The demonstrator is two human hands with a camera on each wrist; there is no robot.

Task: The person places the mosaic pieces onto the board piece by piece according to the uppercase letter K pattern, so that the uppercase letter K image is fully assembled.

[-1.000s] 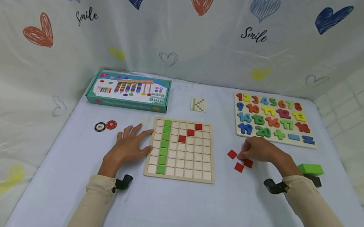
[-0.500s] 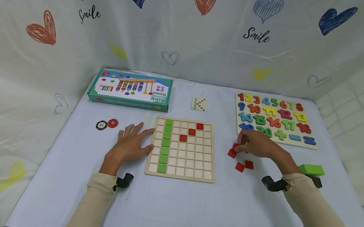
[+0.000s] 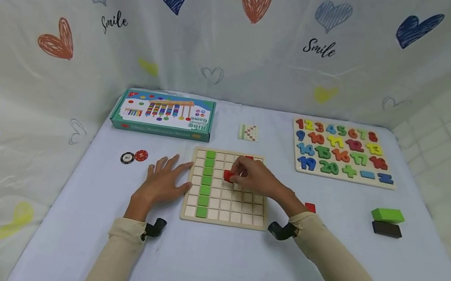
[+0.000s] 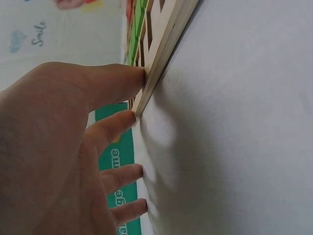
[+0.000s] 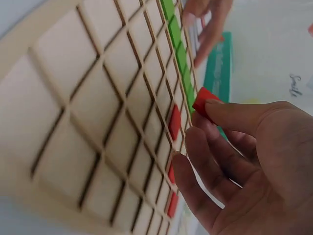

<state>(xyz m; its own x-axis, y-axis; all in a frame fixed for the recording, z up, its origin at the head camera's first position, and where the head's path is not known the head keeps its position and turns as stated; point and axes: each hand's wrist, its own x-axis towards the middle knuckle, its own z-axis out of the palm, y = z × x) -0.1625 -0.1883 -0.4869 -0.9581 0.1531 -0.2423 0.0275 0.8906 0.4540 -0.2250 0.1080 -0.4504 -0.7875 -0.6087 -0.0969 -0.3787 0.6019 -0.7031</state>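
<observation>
A wooden grid board (image 3: pixel 221 222) lies mid-table, with a column of green tiles (image 3: pixel 205 190) near its left side. My right hand (image 3: pixel 258 178) is over the board. Between thumb and fingers it pinches a small red square tile (image 5: pixel 207 104), held tilted above the grid. Three red tiles are set in the squares, one showing plainly in the right wrist view (image 5: pixel 174 122); my hand partly covers them in the head view. My left hand (image 3: pixel 162 182) rests at the board's left edge, fingers spread, thumb and index fingertip touching the rim.
Right of the board lies a loose red tile (image 3: pixel 309 208), partly behind my sleeve. Around stand a game box (image 3: pixel 162 115), a small pattern card (image 3: pixel 248 132), a number puzzle (image 3: pixel 344 153), two round chips (image 3: pixel 134 156), a green block (image 3: pixel 388 215) and a black block (image 3: pixel 387 229).
My right hand has picked up a red tile from the loose ones on the right and carried it left over the board. The left hand stays at the board's edge.
</observation>
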